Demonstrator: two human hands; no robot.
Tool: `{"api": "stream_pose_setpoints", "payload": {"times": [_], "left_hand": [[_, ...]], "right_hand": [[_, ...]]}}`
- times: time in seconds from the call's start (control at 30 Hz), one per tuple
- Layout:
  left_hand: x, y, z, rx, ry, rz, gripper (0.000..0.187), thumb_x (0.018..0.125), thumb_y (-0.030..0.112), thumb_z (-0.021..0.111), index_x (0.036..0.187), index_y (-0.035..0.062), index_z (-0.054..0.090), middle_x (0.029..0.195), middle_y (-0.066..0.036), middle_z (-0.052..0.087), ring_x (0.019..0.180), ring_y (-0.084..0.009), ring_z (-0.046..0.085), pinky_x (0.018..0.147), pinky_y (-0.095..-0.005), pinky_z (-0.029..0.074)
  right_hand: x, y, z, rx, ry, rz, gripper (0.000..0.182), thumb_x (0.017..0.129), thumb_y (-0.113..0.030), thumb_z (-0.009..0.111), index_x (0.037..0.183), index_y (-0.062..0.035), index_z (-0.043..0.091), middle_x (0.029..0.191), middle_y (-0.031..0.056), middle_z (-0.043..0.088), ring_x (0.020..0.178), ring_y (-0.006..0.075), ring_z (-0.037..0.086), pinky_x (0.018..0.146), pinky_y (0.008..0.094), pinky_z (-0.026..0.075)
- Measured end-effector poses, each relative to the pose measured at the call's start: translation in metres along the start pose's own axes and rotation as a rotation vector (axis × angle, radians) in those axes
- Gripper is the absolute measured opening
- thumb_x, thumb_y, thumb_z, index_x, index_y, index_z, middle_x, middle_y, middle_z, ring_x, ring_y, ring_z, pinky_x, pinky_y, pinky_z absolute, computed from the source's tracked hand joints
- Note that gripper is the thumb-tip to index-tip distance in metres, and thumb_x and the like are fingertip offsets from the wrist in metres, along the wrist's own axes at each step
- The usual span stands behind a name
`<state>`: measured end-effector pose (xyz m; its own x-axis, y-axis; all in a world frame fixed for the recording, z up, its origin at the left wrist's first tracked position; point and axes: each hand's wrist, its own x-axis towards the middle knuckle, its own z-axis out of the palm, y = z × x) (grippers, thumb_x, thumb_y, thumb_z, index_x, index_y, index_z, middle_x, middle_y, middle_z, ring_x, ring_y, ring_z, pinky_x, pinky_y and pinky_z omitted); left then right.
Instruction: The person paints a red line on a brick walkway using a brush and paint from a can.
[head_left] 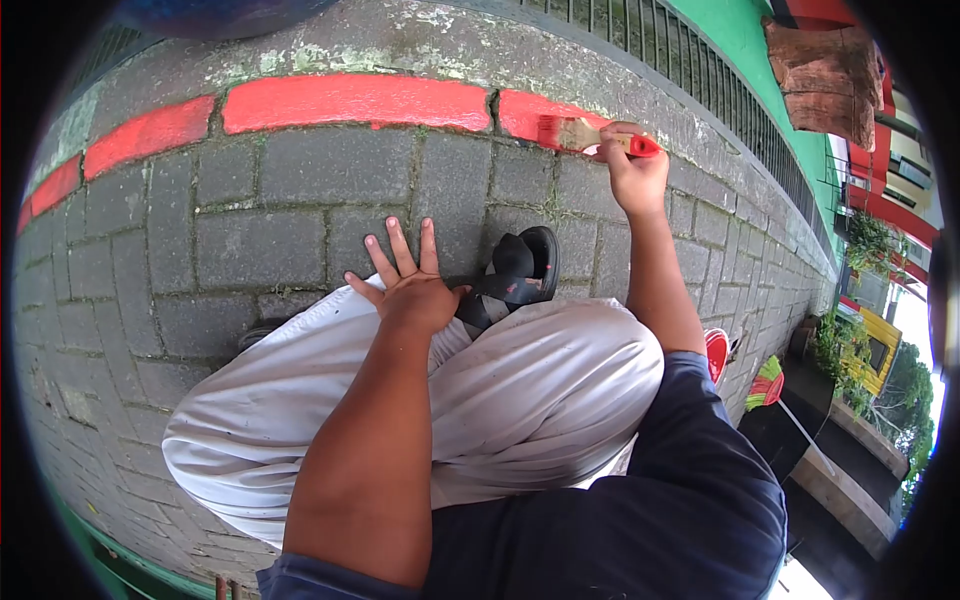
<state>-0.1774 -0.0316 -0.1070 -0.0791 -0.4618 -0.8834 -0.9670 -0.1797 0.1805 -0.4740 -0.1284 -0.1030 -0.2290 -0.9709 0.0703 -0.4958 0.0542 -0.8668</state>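
My right hand [638,178] grips a paintbrush [590,135] by its handle, which has a red end. Its red-coated bristles touch the curb edge, on a strip of wet-looking red paint [360,102]. Bare grey concrete [720,150] continues along the curb to the right of the brush. My left hand [410,285] has its fingers spread, held by my knee in pale trousers [540,380] above the grey paving bricks [260,245]. Whether its palm rests on anything is hidden. A black sandal [520,268] shows just right of this hand.
A metal grate [660,50] runs behind the curb, along a green wall [735,60]. Beside my right knee stands a red container [716,352], partly hidden by my arm. Farther right are a broom [768,385] with red and green bristles and several plants [870,245].
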Motion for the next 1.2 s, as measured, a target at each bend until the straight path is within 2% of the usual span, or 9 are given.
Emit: {"api": "stream_pose_setpoints", "payload": {"times": [0.07,0.2,0.43,0.53,0.67,0.77,0.97,1.07,1.2], "left_hand": [[0.001,0.001,0.0,-0.002,0.002,0.004,0.114,0.088,0.066,0.064,0.163,0.0313,-0.014,0.166,-0.014,-0.029,0.152,-0.0451,-0.023,0.111,-0.0787,-0.003],[-0.001,0.001,-0.001,0.01,-0.001,0.0,0.113,0.088,0.066,0.064,0.162,0.0313,-0.014,0.166,-0.014,-0.029,0.152,-0.045,-0.023,0.111,-0.0787,-0.002],[-0.001,0.001,-0.001,0.003,-0.004,-0.003,0.113,0.089,0.065,0.063,0.162,0.0317,-0.015,0.167,-0.013,-0.029,0.152,-0.0442,-0.023,0.112,-0.0782,-0.003],[-0.001,0.001,-0.003,0.002,-0.012,-0.003,0.113,0.088,0.066,0.064,0.162,0.0318,-0.015,0.167,-0.012,-0.029,0.153,-0.0438,-0.023,0.112,-0.0781,-0.003],[-0.001,0.001,-0.003,0.002,-0.012,-0.003,0.114,0.088,0.066,0.064,0.162,0.032,-0.015,0.167,-0.012,-0.029,0.153,-0.0436,-0.023,0.112,-0.078,-0.002],[-0.001,0.001,-0.003,0.0,-0.009,-0.003,0.113,0.088,0.066,0.064,0.162,0.0322,-0.014,0.167,-0.012,-0.029,0.153,-0.0436,-0.023,0.112,-0.078,-0.002],[-0.002,0.002,-0.003,0.003,-0.007,-0.005,0.113,0.088,0.065,0.064,0.162,0.0321,-0.014,0.167,-0.012,-0.029,0.153,-0.0437,-0.022,0.112,-0.0779,-0.002],[-0.002,0.002,-0.005,0.005,-0.011,-0.006,0.113,0.088,0.065,0.064,0.162,0.032,-0.014,0.167,-0.012,-0.029,0.153,-0.044,-0.022,0.112,-0.0781,-0.002],[-0.002,0.001,-0.004,-0.002,-0.01,-0.005,0.113,0.088,0.065,0.064,0.162,0.0318,-0.014,0.167,-0.012,-0.029,0.153,-0.0443,-0.022,0.112,-0.0782,-0.002]], "right_hand": [[-0.001,0.008,-0.014,0.007,0.003,0.015,0.006,0.091,-0.005,0.07,0.094,-0.0001,0.072,0.077,0.0017,0.07,0.071,0.0063,0.064,0.065,0.0259,0.053],[0.003,0.011,-0.048,-0.275,0.067,0.034,0.007,0.09,-0.005,0.071,0.095,-0.0012,0.073,0.079,0.0036,0.072,0.072,0.007,0.066,0.067,0.0253,0.054],[0.003,-0.011,-0.046,0.072,-0.132,0.074,0.014,0.091,-0.002,0.072,0.105,-0.0003,0.072,0.095,0.0081,0.074,0.082,0.0117,0.069,0.074,0.0264,0.055],[0.002,-0.019,-0.054,0.045,-0.229,0.218,0.015,0.09,-0.002,0.074,0.105,0.0,0.073,0.099,0.0081,0.074,0.089,0.0124,0.069,0.08,0.0275,0.055],[0.001,-0.013,-0.058,-0.287,-0.351,0.102,0.017,0.085,-0.004,0.077,0.102,-0.0033,0.077,0.098,0.0063,0.074,0.094,0.0145,0.068,0.087,0.0291,0.052],[0.0,-0.01,-0.073,-0.32,-0.292,0.22,0.018,0.084,-0.005,0.077,0.102,-0.0046,0.077,0.098,0.007,0.073,0.092,0.0148,0.068,0.086,0.0288,0.052],[0.001,-0.016,-0.067,-0.243,-0.325,0.171,0.016,0.084,-0.004,0.076,0.1,-0.004,0.077,0.099,0.0068,0.073,0.093,0.0148,0.068,0.085,0.0289,0.052],[0.001,-0.02,-0.069,-0.429,-0.325,0.113,0.016,0.083,-0.004,0.077,0.099,-0.0041,0.077,0.098,0.0078,0.074,0.092,0.017,0.069,0.085,0.0295,0.052],[0.0,-0.022,-0.076,-0.455,-0.287,0.121,0.017,0.082,-0.006,0.077,0.099,-0.0056,0.078,0.097,0.0092,0.074,0.09,0.0199,0.07,0.084,0.0303,0.053]]}}
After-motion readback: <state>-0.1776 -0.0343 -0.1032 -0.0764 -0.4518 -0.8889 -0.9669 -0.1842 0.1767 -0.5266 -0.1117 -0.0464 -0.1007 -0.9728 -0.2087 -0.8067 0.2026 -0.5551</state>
